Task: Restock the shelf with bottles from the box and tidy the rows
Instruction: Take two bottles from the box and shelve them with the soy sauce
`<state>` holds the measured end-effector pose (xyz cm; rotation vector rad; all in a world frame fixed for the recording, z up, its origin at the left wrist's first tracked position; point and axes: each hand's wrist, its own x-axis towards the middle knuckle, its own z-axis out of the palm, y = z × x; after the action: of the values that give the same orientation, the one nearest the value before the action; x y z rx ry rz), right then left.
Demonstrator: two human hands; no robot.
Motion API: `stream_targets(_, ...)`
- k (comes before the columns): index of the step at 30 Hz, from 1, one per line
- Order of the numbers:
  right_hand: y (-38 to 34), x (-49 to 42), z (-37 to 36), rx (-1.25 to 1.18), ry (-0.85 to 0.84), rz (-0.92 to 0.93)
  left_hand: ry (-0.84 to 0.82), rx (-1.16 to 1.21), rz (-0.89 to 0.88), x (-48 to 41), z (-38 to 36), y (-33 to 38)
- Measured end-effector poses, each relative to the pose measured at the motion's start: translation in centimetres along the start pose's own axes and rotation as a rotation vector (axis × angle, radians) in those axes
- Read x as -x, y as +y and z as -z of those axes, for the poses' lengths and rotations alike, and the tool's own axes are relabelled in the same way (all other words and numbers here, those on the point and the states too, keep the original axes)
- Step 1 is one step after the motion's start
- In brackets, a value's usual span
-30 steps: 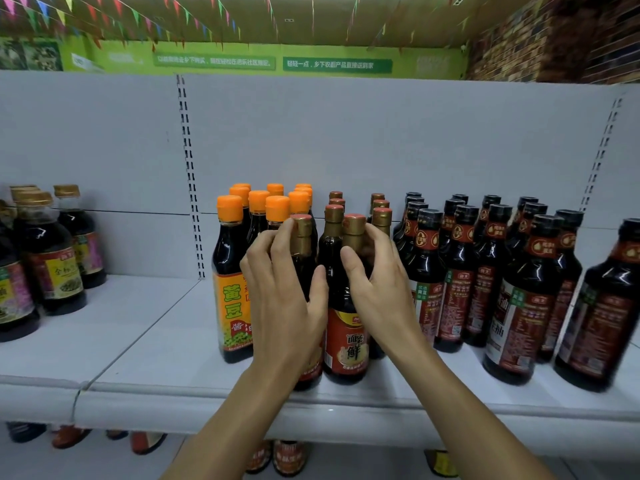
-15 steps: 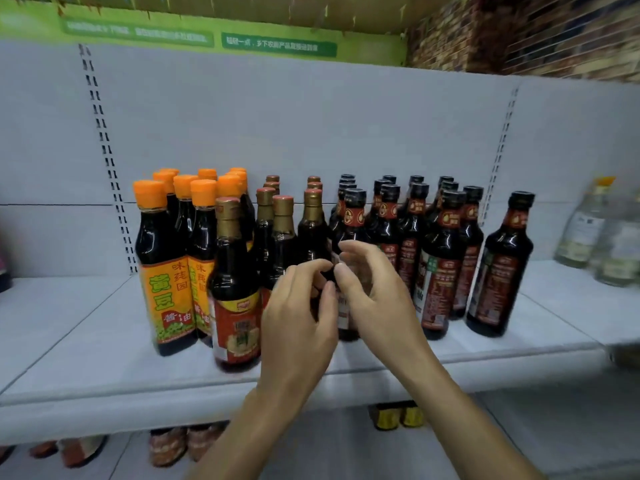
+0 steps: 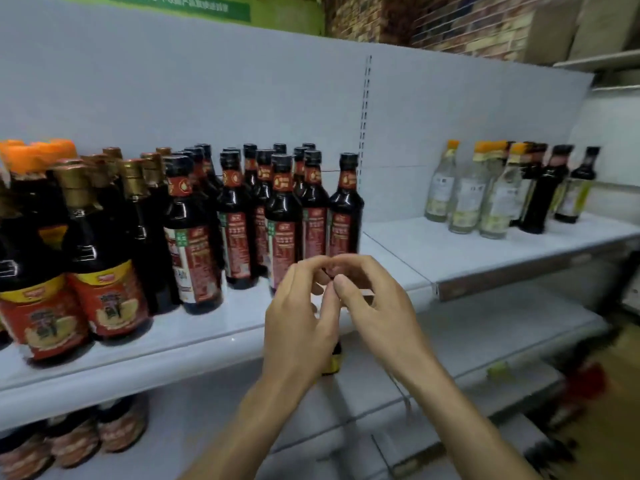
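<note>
Tidying looks like the step in hand: the left hand [image 3: 298, 320] and right hand [image 3: 381, 306] hang together just in front of the foot of the end bottle [image 3: 345, 216], the last black-capped one on the right of the dark rows. Each grip is narrow, fingers loosely curled with the tips nearly meeting, and no bottle sits in either as far as the blur allows. The other black-capped bottles [image 3: 239, 216] stand packed to the left of the end bottle, the gold-capped bottles [image 3: 100, 244] further left, and the orange-capped bottles [image 3: 41, 154] furthest left at the picture's edge. All are upright on the shelf [image 3: 221, 327]. Right of the end bottle the shelf is bare up to the clear bottles [image 3: 465, 199], well apart. The box is not in view, so the next move probably calls for either nudging the end bottle into line or turning away to fetch stock for that gap. Against half a second ago, the view has swung right, bringing the clear bottles nearer the middle. The hands have moved from the middle of the black-capped rows to the end bottle; a second ago they cupped the gold-capped necks.
</note>
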<state>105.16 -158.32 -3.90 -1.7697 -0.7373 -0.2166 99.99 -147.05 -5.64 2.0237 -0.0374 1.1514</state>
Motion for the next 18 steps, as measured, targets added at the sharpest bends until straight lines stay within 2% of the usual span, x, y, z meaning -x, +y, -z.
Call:
stream_targets(9,8.4,5.9,13.9,0.076,0.013,-0.155,-0.205,0.067,0.072,6.3,-13.8,5.1)
stream_targets(18,14.9,10.8,19.7,0.096,0.037,-0.369,-0.413,0.060,0.123,11.1,-21.4,6.0)
